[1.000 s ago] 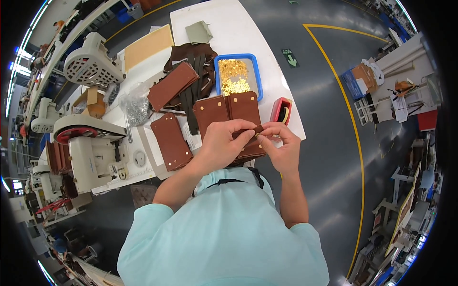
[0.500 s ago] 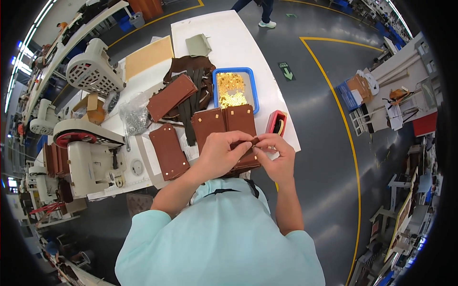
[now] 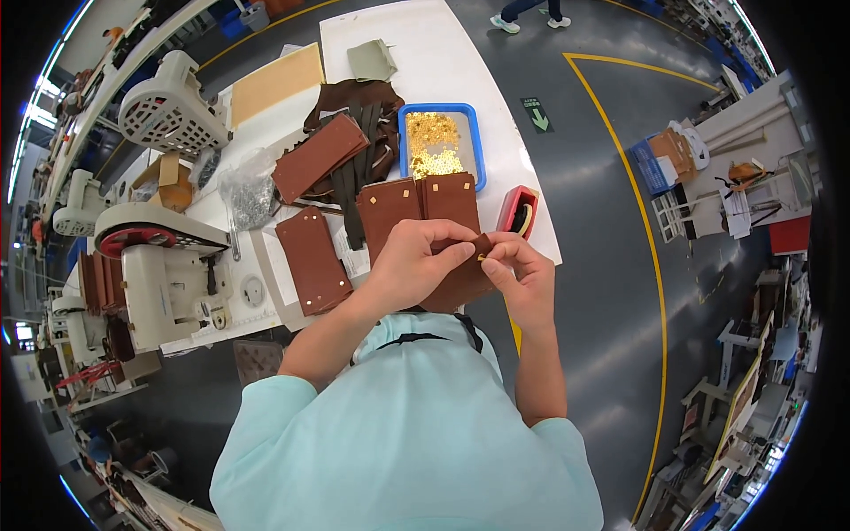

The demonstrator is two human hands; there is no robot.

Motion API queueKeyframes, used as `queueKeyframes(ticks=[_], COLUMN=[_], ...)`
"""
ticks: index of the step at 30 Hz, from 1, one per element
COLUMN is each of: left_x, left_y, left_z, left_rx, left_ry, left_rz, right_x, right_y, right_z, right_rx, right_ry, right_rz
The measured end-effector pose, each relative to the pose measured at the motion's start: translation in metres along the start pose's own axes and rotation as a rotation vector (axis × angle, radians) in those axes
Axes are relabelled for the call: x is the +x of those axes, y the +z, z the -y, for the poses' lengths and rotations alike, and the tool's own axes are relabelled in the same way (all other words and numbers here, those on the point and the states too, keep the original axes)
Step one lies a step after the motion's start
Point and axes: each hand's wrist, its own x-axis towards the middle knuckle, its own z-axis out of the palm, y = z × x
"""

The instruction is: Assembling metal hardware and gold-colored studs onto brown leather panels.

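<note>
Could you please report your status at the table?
Left hand, right hand pinching brown leather piece; gold fitting showing between hands; red tape dispenser beyond right hand.

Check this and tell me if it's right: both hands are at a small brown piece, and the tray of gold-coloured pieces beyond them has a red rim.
Not quite: the rim of the tray is blue, not red, as the head view shows. The left hand and right hand are indeed at the brown piece, with the tray beyond.

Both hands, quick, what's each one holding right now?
Left hand: closed, pinching a brown piece.
Right hand: closed, apparently pinching a small gold fitting.
</note>
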Motion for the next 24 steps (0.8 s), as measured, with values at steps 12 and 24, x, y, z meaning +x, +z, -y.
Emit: queueKeyframes(ticks=[12, 24], left_x=[-0.001, -0.001], left_y=[-0.001, 0.000], left_z=[-0.007, -0.006], left_rx=[-0.022, -0.019], left_ry=[-0.079, -0.084], left_rz=[0.005, 0.000], right_x=[-0.002, -0.002], right_y=[0.003, 0.008], right_z=[-0.003, -0.004], right_rx=[0.162, 0.145], right_ry=[0.069, 0.074], right_rz=[-0.018, -0.086])
